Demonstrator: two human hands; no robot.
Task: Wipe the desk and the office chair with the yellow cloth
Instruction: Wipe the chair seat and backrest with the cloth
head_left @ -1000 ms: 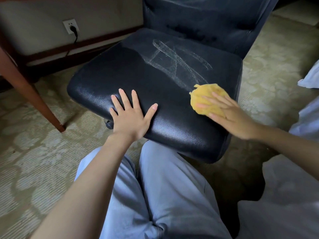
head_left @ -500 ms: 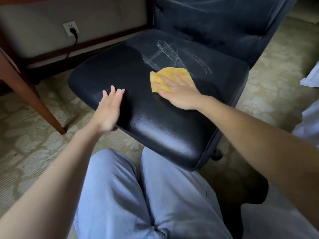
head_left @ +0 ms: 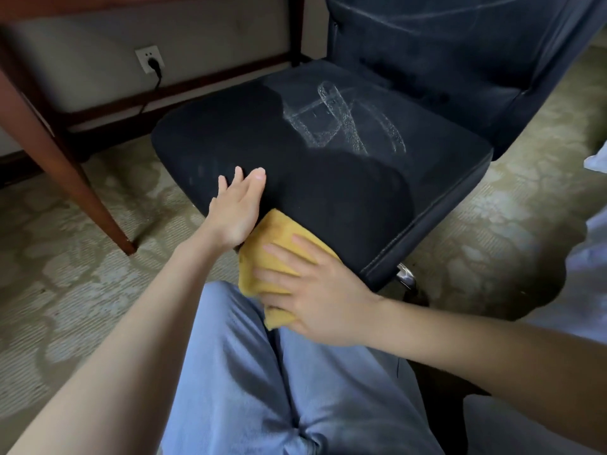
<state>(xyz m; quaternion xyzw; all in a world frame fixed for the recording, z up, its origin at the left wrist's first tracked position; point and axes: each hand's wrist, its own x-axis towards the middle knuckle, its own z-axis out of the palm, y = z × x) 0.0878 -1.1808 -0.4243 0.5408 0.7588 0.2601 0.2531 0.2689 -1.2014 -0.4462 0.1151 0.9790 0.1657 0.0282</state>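
Observation:
The black office chair stands in front of me, its seat marked with pale wet streaks near the backrest. My right hand presses the yellow cloth with straight fingers against the seat's near front edge. My left hand rests flat on the seat's front left edge, just beside the cloth, fingers straight and together. The desk shows only as a reddish wooden leg at the left.
My knees in light blue trousers are close under the seat's front. A wall socket with a black plug and its cable sits behind the chair. Patterned carpet lies all around. White fabric shows at the right edge.
My right hand has drawn the cloth from the seat's middle toward me, down to the near front edge. My left hand stayed on the front left edge.

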